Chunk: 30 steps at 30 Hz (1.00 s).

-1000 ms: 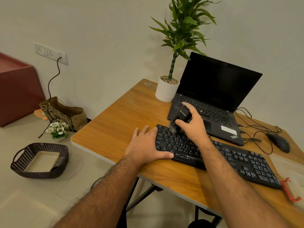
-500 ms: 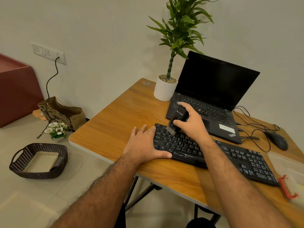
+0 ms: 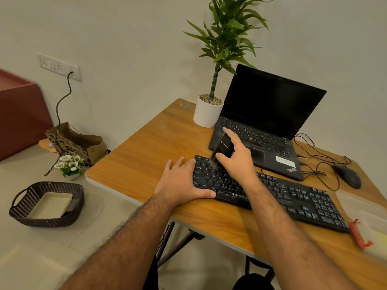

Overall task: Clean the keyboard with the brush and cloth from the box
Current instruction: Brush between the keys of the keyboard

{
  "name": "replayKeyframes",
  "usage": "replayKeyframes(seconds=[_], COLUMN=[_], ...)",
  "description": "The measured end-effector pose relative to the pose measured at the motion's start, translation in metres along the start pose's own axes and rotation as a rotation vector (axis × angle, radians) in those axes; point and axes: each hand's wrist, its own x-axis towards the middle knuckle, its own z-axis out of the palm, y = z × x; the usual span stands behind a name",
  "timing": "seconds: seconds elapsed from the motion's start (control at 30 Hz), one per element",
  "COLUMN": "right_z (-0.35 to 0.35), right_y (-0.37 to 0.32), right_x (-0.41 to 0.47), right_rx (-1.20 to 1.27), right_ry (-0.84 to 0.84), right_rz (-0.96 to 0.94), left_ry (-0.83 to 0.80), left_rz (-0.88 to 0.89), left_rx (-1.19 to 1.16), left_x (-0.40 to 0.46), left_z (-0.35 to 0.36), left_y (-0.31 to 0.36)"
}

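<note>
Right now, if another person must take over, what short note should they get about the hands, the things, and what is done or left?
Left hand: lies open on the left end of the keyboard, steadying it.
Right hand: holds the brush, bristles on the upper-left keys.
Box: at the table's right edge; the cloth cannot be made out.
Done: brush taken out, brushing begun at the left.
Left: brush the other keys, then wipe with the cloth.

The keyboard is lying on the table before the laptop; the potted plant is standing left of the laptop, the mouse lying right.
</note>
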Motion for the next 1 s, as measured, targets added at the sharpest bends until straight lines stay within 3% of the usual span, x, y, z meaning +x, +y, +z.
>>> replayKeyframes(seconds=[0.23, 0.43, 0.67, 0.83, 1.0], right_z=[-0.024, -0.003, -0.025, -0.010, -0.014], right_y=[-0.005, -0.002, -0.001, -0.001, 0.000], right_x=[-0.004, -0.008, -0.010, -0.015, -0.032], right_rx=[-0.001, 0.010, 0.019, -0.029, 0.042], right_ry=[-0.226, 0.005, -0.175, 0.017, -0.067], right_rz=[0.031, 0.007, 0.057, -0.006, 0.018], left_ry=[0.008, 0.010, 0.003, 0.004, 0.005], left_rz=[0.007, 0.005, 0.000, -0.007, -0.001], left_rx=[-0.007, 0.002, -0.004, -0.003, -0.004], left_x=[0.001, -0.001, -0.002, -0.004, -0.003], left_z=[0.001, 0.000, -0.002, -0.004, -0.004], left_y=[0.000, 0.000, 0.002, 0.004, 0.003])
